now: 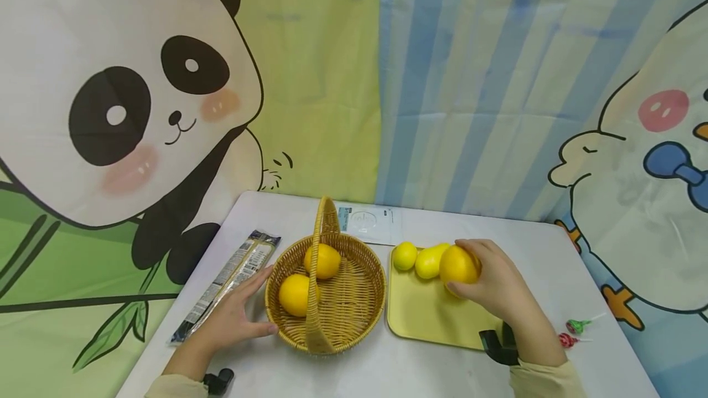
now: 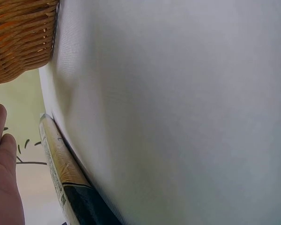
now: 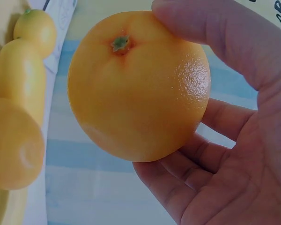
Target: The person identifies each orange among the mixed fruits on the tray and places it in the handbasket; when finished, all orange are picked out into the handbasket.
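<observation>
Right hand [image 1: 498,280] grasps orange fruit [image 1: 458,265], thumb and fingers around it, over far right part of tray [image 1: 415,318]. Left hand [image 1: 238,316], fingers relaxed, grips nothing, just beside left rim of basket [image 1: 354,296] (contact hard to tell). Basket, tray nearly meet, sliver of table [image 1: 437,376] between. Green-yellow fruit [image 1: 404,256], yellow fruit [image 1: 428,261] line tray's far edge; tray floor spreads nearer.

the right hand [image 1: 495,278] held an orange [image 1: 459,265] over a yellow tray [image 1: 423,321]; the left hand [image 1: 235,318] was beside a wicker basket [image 1: 354,296].
</observation>
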The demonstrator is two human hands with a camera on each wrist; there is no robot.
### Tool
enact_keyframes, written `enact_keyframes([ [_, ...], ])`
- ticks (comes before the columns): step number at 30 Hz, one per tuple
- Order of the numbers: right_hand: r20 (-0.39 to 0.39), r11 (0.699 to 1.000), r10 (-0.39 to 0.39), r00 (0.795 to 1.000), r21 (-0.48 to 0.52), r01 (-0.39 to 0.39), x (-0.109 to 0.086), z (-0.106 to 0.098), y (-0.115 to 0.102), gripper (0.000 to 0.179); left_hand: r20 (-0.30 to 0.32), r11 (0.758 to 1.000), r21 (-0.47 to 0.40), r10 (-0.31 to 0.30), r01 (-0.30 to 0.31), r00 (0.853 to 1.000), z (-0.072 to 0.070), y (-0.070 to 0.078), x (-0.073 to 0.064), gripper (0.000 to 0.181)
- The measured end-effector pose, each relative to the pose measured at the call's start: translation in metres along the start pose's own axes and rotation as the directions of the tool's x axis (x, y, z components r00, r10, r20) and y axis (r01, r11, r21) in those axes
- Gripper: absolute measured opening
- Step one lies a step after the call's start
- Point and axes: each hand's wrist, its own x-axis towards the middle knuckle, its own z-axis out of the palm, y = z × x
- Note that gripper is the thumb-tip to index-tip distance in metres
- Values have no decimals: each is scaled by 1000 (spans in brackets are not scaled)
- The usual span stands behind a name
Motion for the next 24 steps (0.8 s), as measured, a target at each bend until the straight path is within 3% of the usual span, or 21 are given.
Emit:
enact_keyframes([
  [24, 13, 993, -109, 994, 45, 108, 32, 9, -43, 78, 11, 1000, 5, -29, 29, 1000, -1, 0, -2, 119],
])
